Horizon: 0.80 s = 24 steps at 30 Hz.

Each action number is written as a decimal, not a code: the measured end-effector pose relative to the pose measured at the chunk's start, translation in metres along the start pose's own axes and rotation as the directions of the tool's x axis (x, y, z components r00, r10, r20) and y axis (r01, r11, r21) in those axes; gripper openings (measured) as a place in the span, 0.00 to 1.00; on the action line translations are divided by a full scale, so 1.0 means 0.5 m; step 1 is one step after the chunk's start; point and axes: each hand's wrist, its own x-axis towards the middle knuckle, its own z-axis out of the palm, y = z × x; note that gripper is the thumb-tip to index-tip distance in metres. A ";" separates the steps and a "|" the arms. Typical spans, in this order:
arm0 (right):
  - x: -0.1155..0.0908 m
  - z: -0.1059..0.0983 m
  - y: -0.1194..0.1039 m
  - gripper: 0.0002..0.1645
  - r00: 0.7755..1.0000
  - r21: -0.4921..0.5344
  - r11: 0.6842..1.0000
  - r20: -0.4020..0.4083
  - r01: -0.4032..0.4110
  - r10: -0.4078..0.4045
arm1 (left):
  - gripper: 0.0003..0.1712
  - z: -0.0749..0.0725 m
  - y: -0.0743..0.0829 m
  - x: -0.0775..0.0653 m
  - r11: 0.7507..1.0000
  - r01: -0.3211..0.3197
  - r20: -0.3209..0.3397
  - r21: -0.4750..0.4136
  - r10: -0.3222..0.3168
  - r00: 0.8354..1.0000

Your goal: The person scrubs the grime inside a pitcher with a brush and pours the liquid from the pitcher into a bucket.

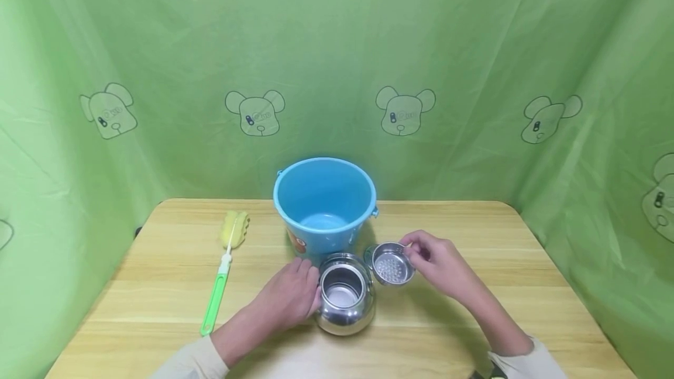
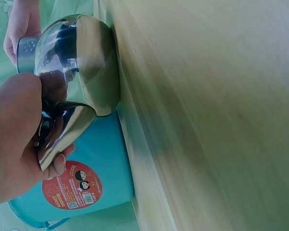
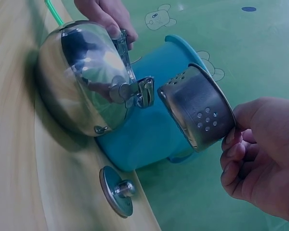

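A shiny stainless steel teapot stands on the table with its round mouth uncovered. My left hand grips its spout, fingers wrapped round it in the left wrist view. At the right, my right hand pinches the rim of a metal tea strainer between thumb and fingers. The strainer hangs above the table beside the teapot, its perforated side showing in the right wrist view. The knobbed teapot lid lies on the table and is partly hidden behind the strainer in the head view.
Right behind the teapot stands a blue bucket with a round red label. At the left of the wooden table lies a yellow sponge brush with a green handle. Green curtains surround the table.
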 end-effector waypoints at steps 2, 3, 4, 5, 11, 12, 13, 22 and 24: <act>0.000 0.001 0.003 0.09 1.000 0.004 1.000 0.002 -0.008 0.008 | 0.15 0.001 0.000 0.000 1.000 0.000 -0.004 -0.004 0.000 1.000; 0.000 0.001 0.004 0.09 1.000 0.006 1.000 0.004 -0.015 0.014 | 0.15 0.002 0.000 0.000 1.000 0.001 -0.006 -0.007 -0.001 1.000; 0.000 0.001 0.006 0.09 1.000 0.008 1.000 0.004 -0.021 0.021 | 0.15 0.002 0.000 -0.001 1.000 0.002 -0.006 -0.007 -0.002 1.000; 0.000 0.002 0.008 0.09 1.000 0.010 1.000 0.006 -0.028 0.027 | 0.15 0.002 0.000 0.000 1.000 0.001 -0.007 -0.008 -0.001 1.000; 0.002 0.005 0.030 0.10 0.998 0.014 0.998 0.013 -0.066 0.066 | 0.16 -0.002 0.000 0.000 1.000 0.010 0.019 -0.017 -0.009 1.000; 0.001 0.006 0.034 0.11 0.997 0.014 0.997 0.015 -0.076 0.076 | 0.16 -0.003 0.000 0.000 1.000 0.011 0.024 -0.017 -0.011 1.000; 0.001 0.007 0.037 0.11 0.996 0.014 0.996 0.018 -0.088 0.087 | 0.16 -0.004 0.000 0.000 1.000 0.012 0.026 -0.016 -0.011 1.000; -0.005 0.013 0.062 0.11 0.984 0.012 0.985 0.046 -0.172 0.171 | 0.15 0.000 0.000 -0.001 1.000 -0.001 -0.012 -0.005 0.001 1.000; -0.006 0.013 0.066 0.10 0.982 0.012 0.983 0.050 -0.183 0.183 | 0.15 0.000 0.000 -0.002 1.000 -0.002 -0.016 -0.005 0.002 1.000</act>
